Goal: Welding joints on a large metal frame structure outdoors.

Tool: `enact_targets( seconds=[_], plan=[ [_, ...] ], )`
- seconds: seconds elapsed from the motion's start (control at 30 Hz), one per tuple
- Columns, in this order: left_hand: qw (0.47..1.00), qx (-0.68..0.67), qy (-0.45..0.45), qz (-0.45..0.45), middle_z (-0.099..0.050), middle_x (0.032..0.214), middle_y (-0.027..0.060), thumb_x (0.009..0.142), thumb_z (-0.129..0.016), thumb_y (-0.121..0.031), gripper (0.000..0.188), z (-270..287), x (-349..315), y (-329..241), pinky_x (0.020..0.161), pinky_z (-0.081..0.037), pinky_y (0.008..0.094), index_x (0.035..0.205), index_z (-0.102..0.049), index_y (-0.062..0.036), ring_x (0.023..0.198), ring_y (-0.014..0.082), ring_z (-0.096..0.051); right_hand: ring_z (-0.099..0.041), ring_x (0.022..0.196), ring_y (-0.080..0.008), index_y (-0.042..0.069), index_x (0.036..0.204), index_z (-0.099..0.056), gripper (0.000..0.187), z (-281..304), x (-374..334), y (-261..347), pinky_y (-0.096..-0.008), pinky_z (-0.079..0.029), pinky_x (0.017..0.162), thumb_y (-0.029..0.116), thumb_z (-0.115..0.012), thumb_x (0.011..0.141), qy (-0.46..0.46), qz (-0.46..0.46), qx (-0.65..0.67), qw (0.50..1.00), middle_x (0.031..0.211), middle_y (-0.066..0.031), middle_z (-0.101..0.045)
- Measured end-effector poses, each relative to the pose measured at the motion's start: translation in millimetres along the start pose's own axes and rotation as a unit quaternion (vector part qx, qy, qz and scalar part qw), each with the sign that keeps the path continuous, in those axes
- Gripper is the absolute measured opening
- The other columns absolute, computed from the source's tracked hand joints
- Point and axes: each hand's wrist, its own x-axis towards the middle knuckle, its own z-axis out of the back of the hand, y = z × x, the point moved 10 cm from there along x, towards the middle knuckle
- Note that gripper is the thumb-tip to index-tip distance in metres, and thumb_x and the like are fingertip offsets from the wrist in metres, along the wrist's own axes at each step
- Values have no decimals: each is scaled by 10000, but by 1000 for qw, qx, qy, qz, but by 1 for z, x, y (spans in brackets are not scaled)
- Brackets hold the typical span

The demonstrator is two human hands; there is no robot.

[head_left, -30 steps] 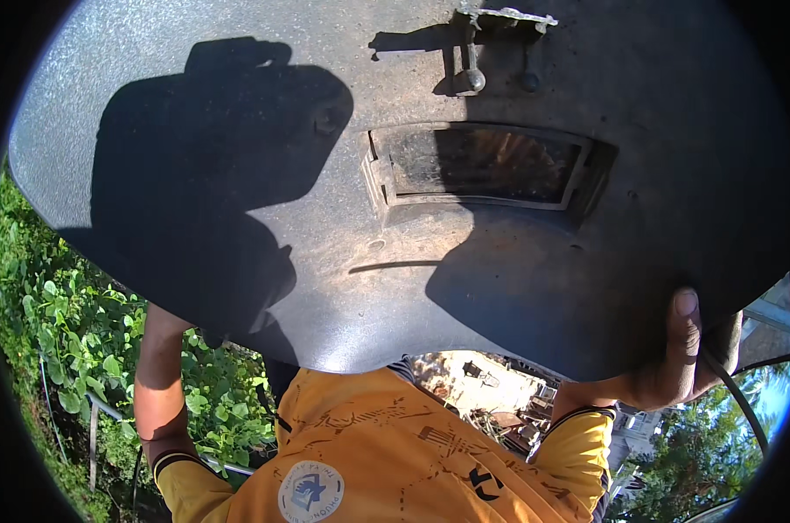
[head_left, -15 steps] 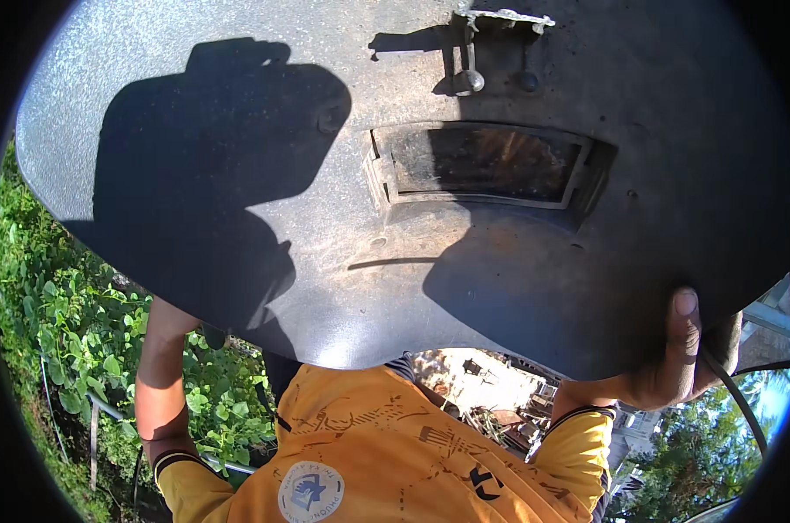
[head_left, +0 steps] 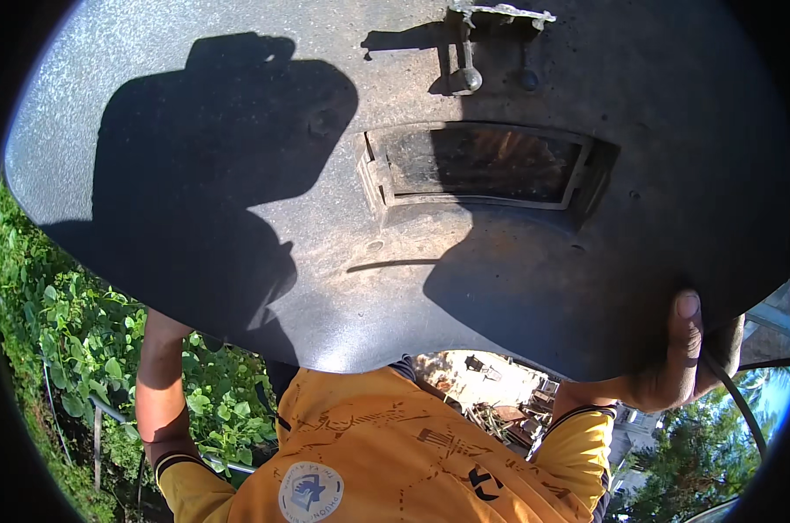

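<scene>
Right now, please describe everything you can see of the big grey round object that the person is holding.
The big grey object is wide, rounded and speckled, like rough plastic or metal, dusty and scuffed. Near its middle sits a rectangular recessed opening; above it, a small metal latch. It fills the upper view, raised before the person. The right hand grips its lower right edge, thumb on the surface. The left arm goes up behind its lower left edge; that hand is hidden. Sunlit, it carries dark shadows.

Left hand hidden behind the grey tank (head_left: 342, 218), right hand (head_left: 674, 366) fingers wrapped out of sight under its rim, tank's top and right cut off by the frame
</scene>
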Motion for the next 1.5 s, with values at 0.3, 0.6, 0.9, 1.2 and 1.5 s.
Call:
enact_targets(
  seconds=[0.3, 0.6, 0.9, 1.2, 1.5],
  plan=[
    [988, -82, 2, 128, -610, 1070, 102, 762, -660, -27, 354, -1, -2, 11, 820, -476, 338, 1102, -575, 14, 954, 208, -582, -612, 511, -122, -49, 716, -575, 186, -2, 1, -7, -251, -588, 606, 75, -596, 852, -9, -62, -25, 998, 633, -84, -598],
    [972, -211, -58, 81, -592, 1106, 101, 811, -639, -76, 365, -3, -6, 30, 845, -469, 341, 1154, -548, 11, 977, 204, -571, -587, 475, -103, -30, 692, -578, 189, 0, -4, -11, -221, -582, 580, 75, -600, 848, -20, -129, -56, 990, 591, -58, -559],
    [993, -75, 21, 90, -564, 1159, 99, 848, -620, -107, 397, -3, -3, 10, 883, -459, 341, 1211, -506, 8, 1027, 202, -550, -562, 439, -84, -10, 668, -580, 197, 0, -6, -17, -190, -576, 553, 74, -605, 844, -25, -195, -81, 977, 548, -31, -521],
    [991, -128, -11, 46, -547, 1180, 101, 873, -597, -131, 406, -4, -9, 29, 900, -450, 340, 1238, -484, 7, 1048, 202, -537, -585, 503, -77, -26, 770, -598, 122, 38, -19, -19, -179, -554, 561, 78, -635, 822, -174, -257, 14, 951, 601, -40, -561],
    [984, -173, -45, 4, -535, 1196, 103, 893, -578, -151, 412, -1, -11, 33, 912, -445, 340, 1259, -468, 6, 1063, 204, -528, -616, 599, -100, -54, 906, -614, 166, 74, -18, -41, -199, -551, 630, 70, -653, 802, -261, -286, 139, 911, 707, -89, -623]
  ],
)
